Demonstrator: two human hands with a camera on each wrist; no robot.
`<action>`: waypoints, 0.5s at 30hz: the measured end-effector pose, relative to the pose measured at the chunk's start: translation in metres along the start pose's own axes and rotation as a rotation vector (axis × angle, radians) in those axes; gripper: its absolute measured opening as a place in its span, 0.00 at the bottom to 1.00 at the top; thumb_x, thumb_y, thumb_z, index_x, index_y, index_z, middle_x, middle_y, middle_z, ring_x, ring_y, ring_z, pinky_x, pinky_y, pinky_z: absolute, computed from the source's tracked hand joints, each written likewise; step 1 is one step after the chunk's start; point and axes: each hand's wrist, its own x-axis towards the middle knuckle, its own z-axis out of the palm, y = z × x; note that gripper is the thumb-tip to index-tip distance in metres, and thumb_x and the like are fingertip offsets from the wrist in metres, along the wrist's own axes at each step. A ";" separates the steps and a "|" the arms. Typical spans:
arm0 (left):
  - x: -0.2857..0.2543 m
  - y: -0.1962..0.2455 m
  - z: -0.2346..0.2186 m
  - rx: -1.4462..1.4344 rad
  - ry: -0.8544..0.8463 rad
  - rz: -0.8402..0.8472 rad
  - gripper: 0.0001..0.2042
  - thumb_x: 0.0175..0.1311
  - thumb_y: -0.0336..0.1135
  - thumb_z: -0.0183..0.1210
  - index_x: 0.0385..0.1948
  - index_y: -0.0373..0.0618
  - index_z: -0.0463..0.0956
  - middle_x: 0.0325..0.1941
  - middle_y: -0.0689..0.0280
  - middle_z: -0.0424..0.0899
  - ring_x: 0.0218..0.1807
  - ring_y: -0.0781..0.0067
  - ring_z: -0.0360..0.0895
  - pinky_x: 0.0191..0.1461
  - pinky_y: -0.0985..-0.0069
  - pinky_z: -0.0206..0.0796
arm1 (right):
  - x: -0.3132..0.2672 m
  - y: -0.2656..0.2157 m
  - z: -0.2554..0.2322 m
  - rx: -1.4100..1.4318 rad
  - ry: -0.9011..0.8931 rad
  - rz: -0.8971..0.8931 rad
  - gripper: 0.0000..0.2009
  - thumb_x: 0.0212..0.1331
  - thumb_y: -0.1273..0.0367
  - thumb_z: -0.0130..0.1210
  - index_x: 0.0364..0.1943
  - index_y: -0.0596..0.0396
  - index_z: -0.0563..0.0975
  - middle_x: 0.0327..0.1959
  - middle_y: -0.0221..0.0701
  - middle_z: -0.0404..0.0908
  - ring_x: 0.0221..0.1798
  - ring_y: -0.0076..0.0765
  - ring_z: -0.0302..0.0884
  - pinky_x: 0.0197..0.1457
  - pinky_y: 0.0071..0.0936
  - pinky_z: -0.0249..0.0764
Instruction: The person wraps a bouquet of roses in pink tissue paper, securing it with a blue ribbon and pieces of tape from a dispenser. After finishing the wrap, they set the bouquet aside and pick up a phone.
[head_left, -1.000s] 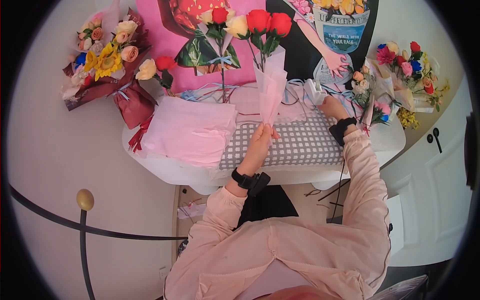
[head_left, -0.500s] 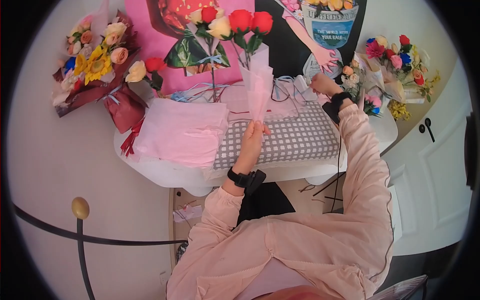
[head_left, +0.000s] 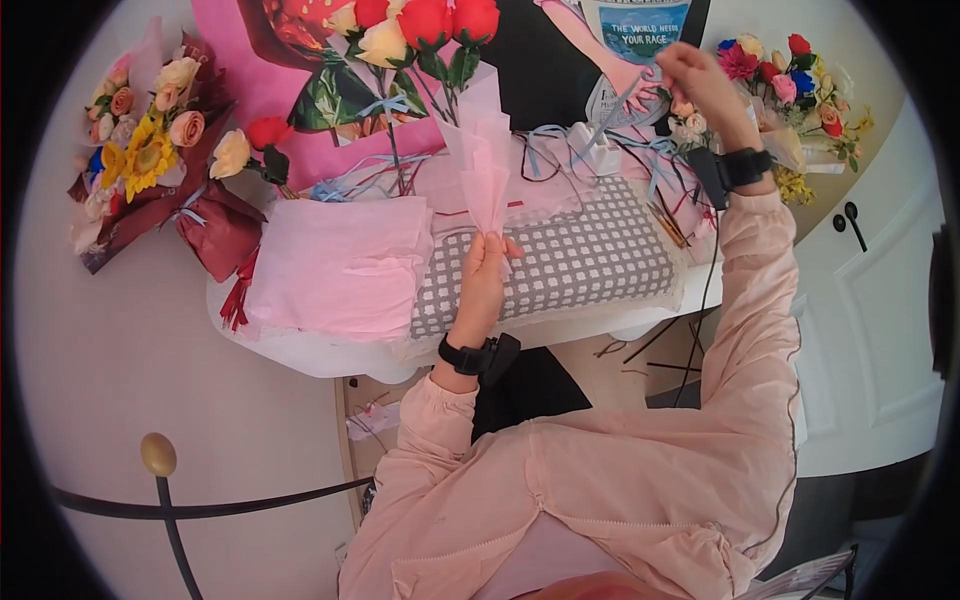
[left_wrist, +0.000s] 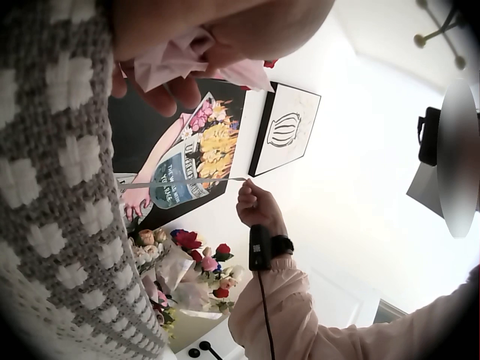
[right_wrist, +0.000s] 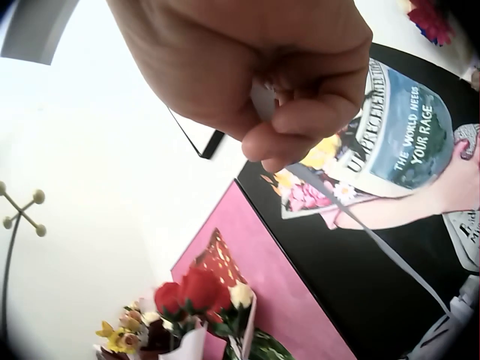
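Note:
My left hand (head_left: 481, 278) grips the gathered lower end of pink wrapping paper (head_left: 484, 170) around artificial roses (head_left: 448, 22), two red and one cream in the head view. The bouquet stands upright over the grey-and-white checked cloth (head_left: 570, 265). Raised at the back right, my right hand (head_left: 705, 88) pinches the end of a thin blue-grey ribbon (right_wrist: 382, 244) between thumb and fingers. In the head view the ribbon runs down toward a white holder (head_left: 596, 150) at the table's back. From the left wrist view, the ribbon (left_wrist: 180, 182) looks stretched straight.
Folded pink paper (head_left: 340, 265) is stacked at the table's left. A sunflower bouquet (head_left: 150, 160) stands beyond it, and more bouquets (head_left: 785, 90) stand at the right. Loose ribbons (head_left: 365, 178) lie along the back, before two pictures. A black cable (head_left: 710, 275) hangs from my right wrist.
My right hand has risen from beside the white holder, up and to the right, drawing out a length of ribbon. The left hand keeps its hold on the bouquet; the view has shifted slightly.

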 end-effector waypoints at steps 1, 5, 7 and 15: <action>0.000 -0.001 -0.001 -0.008 -0.001 -0.003 0.16 0.77 0.45 0.40 0.31 0.45 0.67 0.33 0.68 0.73 0.41 0.75 0.68 0.54 0.75 0.57 | -0.006 -0.008 -0.009 0.012 0.025 -0.035 0.08 0.66 0.64 0.52 0.31 0.50 0.76 0.23 0.20 0.75 0.20 0.14 0.67 0.23 0.14 0.60; 0.001 -0.005 -0.003 -0.022 -0.027 0.022 0.15 0.77 0.43 0.40 0.30 0.46 0.65 0.33 0.67 0.72 0.41 0.74 0.68 0.56 0.72 0.58 | -0.038 -0.007 -0.060 0.173 0.111 -0.091 0.08 0.67 0.63 0.51 0.33 0.51 0.74 0.25 0.20 0.71 0.25 0.13 0.65 0.28 0.12 0.59; 0.000 -0.002 -0.001 -0.029 -0.029 0.015 0.15 0.77 0.43 0.40 0.30 0.46 0.65 0.33 0.67 0.72 0.41 0.73 0.68 0.56 0.71 0.59 | -0.059 -0.002 -0.061 0.053 0.049 -0.063 0.07 0.67 0.64 0.52 0.34 0.50 0.76 0.25 0.20 0.75 0.24 0.14 0.68 0.27 0.14 0.62; 0.000 0.005 0.006 -0.044 -0.024 -0.029 0.16 0.77 0.44 0.39 0.32 0.44 0.67 0.32 0.67 0.71 0.41 0.72 0.68 0.57 0.70 0.59 | -0.123 0.077 -0.014 -0.301 -0.389 0.265 0.04 0.54 0.73 0.55 0.27 0.60 0.76 0.22 0.26 0.76 0.28 0.23 0.74 0.32 0.25 0.70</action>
